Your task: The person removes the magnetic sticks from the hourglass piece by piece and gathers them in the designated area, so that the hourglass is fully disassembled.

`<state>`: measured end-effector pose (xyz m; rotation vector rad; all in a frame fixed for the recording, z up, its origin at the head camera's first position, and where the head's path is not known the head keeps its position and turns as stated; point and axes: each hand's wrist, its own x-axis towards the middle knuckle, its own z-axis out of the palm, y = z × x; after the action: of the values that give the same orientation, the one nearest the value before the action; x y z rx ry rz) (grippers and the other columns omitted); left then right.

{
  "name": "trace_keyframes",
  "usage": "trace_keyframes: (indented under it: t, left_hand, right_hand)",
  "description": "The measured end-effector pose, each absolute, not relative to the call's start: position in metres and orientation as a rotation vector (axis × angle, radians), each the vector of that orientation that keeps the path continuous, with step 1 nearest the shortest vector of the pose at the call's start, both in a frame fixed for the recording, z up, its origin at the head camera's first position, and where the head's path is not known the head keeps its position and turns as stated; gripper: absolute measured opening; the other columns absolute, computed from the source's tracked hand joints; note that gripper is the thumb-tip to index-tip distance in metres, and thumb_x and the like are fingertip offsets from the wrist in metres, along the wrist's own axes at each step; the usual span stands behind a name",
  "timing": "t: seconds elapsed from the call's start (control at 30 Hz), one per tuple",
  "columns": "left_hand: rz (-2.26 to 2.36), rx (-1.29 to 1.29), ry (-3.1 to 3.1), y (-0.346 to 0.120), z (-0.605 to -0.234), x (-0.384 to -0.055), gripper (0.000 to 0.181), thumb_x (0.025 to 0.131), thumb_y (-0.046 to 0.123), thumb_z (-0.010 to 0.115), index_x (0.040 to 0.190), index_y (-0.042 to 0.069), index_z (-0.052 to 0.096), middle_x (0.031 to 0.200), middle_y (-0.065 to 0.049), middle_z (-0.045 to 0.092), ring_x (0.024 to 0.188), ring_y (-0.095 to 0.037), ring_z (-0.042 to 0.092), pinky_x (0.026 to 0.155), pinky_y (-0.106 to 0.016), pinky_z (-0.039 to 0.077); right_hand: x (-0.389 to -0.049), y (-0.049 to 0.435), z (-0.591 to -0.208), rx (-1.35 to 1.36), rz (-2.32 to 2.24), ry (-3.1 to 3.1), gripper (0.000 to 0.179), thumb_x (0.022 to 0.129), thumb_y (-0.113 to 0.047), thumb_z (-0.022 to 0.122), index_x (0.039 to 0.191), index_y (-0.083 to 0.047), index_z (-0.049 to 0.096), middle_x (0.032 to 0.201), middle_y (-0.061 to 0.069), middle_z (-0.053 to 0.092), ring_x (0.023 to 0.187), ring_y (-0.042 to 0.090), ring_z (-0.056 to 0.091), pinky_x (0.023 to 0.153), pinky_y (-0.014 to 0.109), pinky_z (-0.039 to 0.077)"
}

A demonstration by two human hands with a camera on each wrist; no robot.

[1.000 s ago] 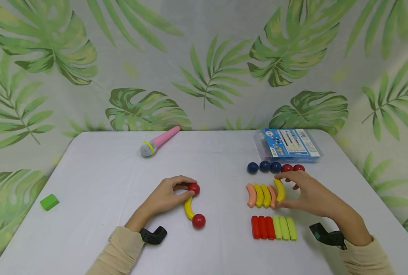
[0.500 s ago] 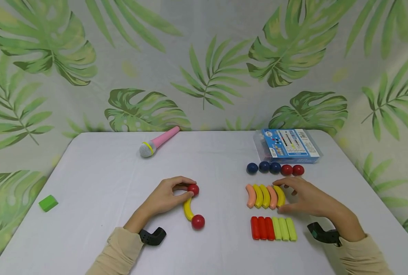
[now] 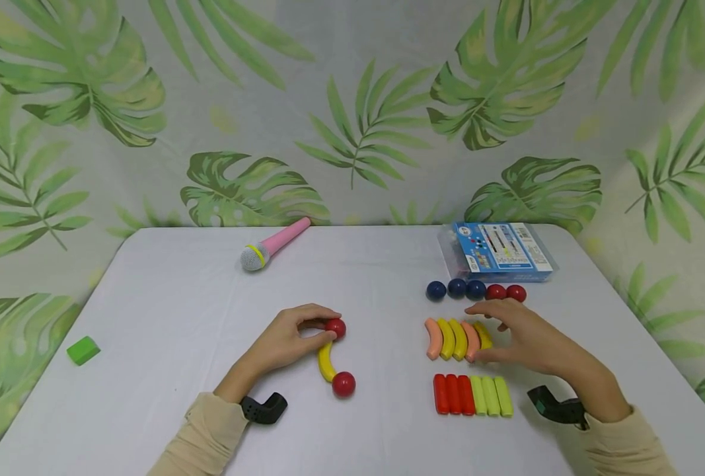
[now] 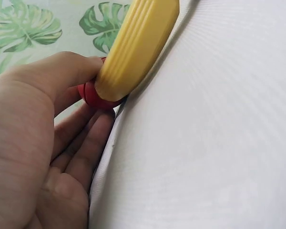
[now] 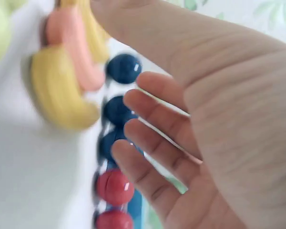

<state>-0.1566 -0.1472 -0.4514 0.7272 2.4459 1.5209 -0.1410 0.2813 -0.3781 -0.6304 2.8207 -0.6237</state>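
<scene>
My left hand pinches a red ball between thumb and fingers. A yellow curved rod runs from this ball down to a second red ball on the table. In the left wrist view, the ridged yellow rod meets the held ball. My right hand hovers, fingers spread and holding nothing, over the right end of a row of curved pieces. There a yellow curved piece lies beside a salmon one; the hand partly hides that yellow piece in the head view.
Blue balls and red balls line up before a clear plastic box. Red tubes and light green tubes lie nearer me. A pink microphone is at the back; a green block sits far left.
My right hand has set the yellow curved piece at the row's right end and let it go. It has since shifted slightly left over the row. The left hand stays put.
</scene>
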Motion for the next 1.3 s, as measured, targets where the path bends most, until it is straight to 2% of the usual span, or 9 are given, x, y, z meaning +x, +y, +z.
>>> trace_keyframes:
  t: [0.1,0.23,0.43,0.53,0.73,0.9,1.07,1.17,1.3]
  left_hand:
    - [1.500,0.764,2.465,-0.147,-0.451,-0.157,0.034,0.095,0.024,0.077,0.128,0.022,0.072,0.126,0.006,0.069,0.109,-0.011,0.067,0.101,-0.031,0.055]
    - [1.513,0.746,2.459,-0.147,-0.452,-0.157,0.042,0.093,0.026,0.079,0.133,0.016,0.069,0.127,0.004,0.070,0.107,-0.012,0.067,0.098,-0.027,0.055]
    - [1.576,0.719,2.369,-0.147,-0.454,-0.157,0.058,0.086,0.024,0.086,0.138,0.012,0.063,0.128,-0.002,0.069,0.106,-0.014,0.070,0.096,-0.025,0.056]
    - [1.620,0.731,2.291,-0.146,-0.455,-0.158,0.056,0.085,0.020,0.087,0.134,0.009,0.064,0.120,-0.004,0.071,0.102,-0.015,0.072,0.093,-0.026,0.058]
    - [1.574,0.760,2.262,-0.145,-0.454,-0.157,0.043,0.088,0.023,0.084,0.126,0.012,0.070,0.106,0.004,0.077,0.096,-0.012,0.073,0.089,-0.025,0.058]
    - [1.513,0.790,2.286,-0.144,-0.451,-0.155,0.038,0.088,0.028,0.084,0.122,0.016,0.072,0.099,0.012,0.078,0.100,-0.008,0.072,0.098,-0.026,0.052]
    - [1.473,0.813,2.273,-0.142,-0.449,-0.154,0.036,0.087,0.029,0.085,0.119,0.019,0.073,0.096,0.016,0.078,0.107,-0.006,0.070,0.104,-0.028,0.047]
    - [1.459,0.834,2.288,-0.142,-0.449,-0.154,0.035,0.086,0.029,0.086,0.118,0.020,0.074,0.099,0.017,0.078,0.102,-0.007,0.070,0.097,-0.026,0.052]
    - [1.434,0.860,2.357,-0.142,-0.448,-0.155,0.034,0.085,0.029,0.087,0.116,0.024,0.075,0.095,0.014,0.074,0.086,-0.009,0.065,0.077,-0.023,0.053]
  right_hand:
    - [-0.136,0.264,-0.374,-0.712,-0.649,2.829,0.065,0.080,-0.042,0.088,0.134,-0.013,0.065,0.128,0.004,0.067,0.116,0.025,0.058,0.089,0.043,0.060]
    - [-0.132,0.235,-0.373,-0.827,-0.625,2.828,0.056,0.082,-0.038,0.088,0.130,-0.016,0.069,0.126,-0.004,0.070,0.120,0.022,0.058,0.095,0.046,0.058]
    - [-0.127,0.195,-0.367,-0.887,-0.560,2.817,0.048,0.087,-0.037,0.084,0.129,-0.019,0.070,0.132,-0.004,0.068,0.128,0.024,0.058,0.100,0.049,0.056]
    - [-0.126,0.178,-0.369,-0.938,-0.541,2.822,0.044,0.089,-0.035,0.082,0.129,-0.019,0.070,0.131,-0.004,0.068,0.128,0.022,0.058,0.101,0.046,0.056]
    - [-0.119,0.145,-0.379,-0.977,-0.482,2.853,0.044,0.092,-0.036,0.079,0.129,-0.016,0.070,0.127,-0.003,0.070,0.122,0.020,0.061,0.100,0.041,0.056]
    - [-0.111,0.120,-0.387,-0.957,-0.475,2.893,0.042,0.092,-0.038,0.079,0.128,-0.017,0.072,0.121,-0.005,0.073,0.113,0.017,0.063,0.092,0.036,0.059]
    - [-0.104,0.103,-0.396,-0.951,-0.483,2.932,0.036,0.092,-0.040,0.078,0.121,-0.018,0.075,0.113,-0.008,0.075,0.100,0.012,0.063,0.078,0.028,0.058]
    - [-0.103,0.101,-0.399,-0.909,-0.451,2.991,0.032,0.090,-0.039,0.080,0.115,-0.019,0.076,0.105,-0.008,0.075,0.092,0.010,0.060,0.072,0.024,0.054]
    - [-0.108,0.107,-0.397,-0.800,-0.421,3.083,0.031,0.086,-0.036,0.083,0.110,-0.018,0.076,0.100,-0.007,0.074,0.087,0.011,0.058,0.072,0.026,0.052]
